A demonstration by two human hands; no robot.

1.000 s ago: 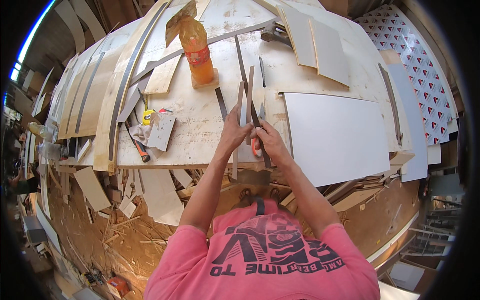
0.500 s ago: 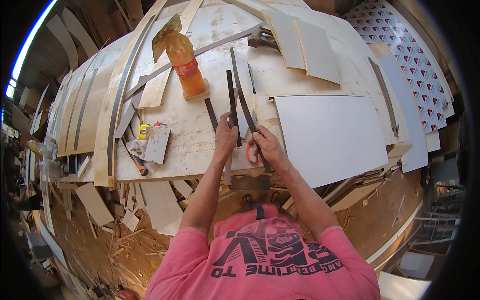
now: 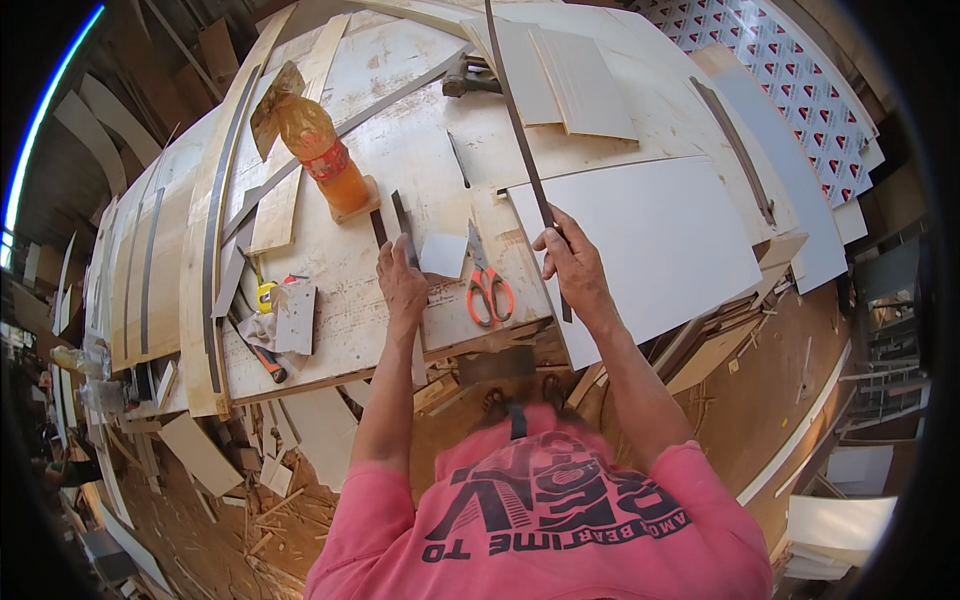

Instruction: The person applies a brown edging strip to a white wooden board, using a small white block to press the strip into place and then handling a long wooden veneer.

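the right hand (image 3: 577, 262) is pinching a long dark strip (image 3: 521, 130), most of it stretching beyond the fingers; gripping nearer mid-length would likely steady it. the left hand (image 3: 402, 289) is hovering half-curled by another dark strip (image 3: 401, 213), its hold unclear.

Taking the orange-handled scissors (image 3: 484, 270) as centre, I record: pink shirt (image 3: 545, 510), black lettering, six o'clock; yellow tape measure (image 3: 265, 298), nine; orange bottle (image 3: 315, 145), red band, ten; dark brown strip (image 3: 528, 150), towards one; sheet (image 3: 770, 85) with repeating red motifs, two.
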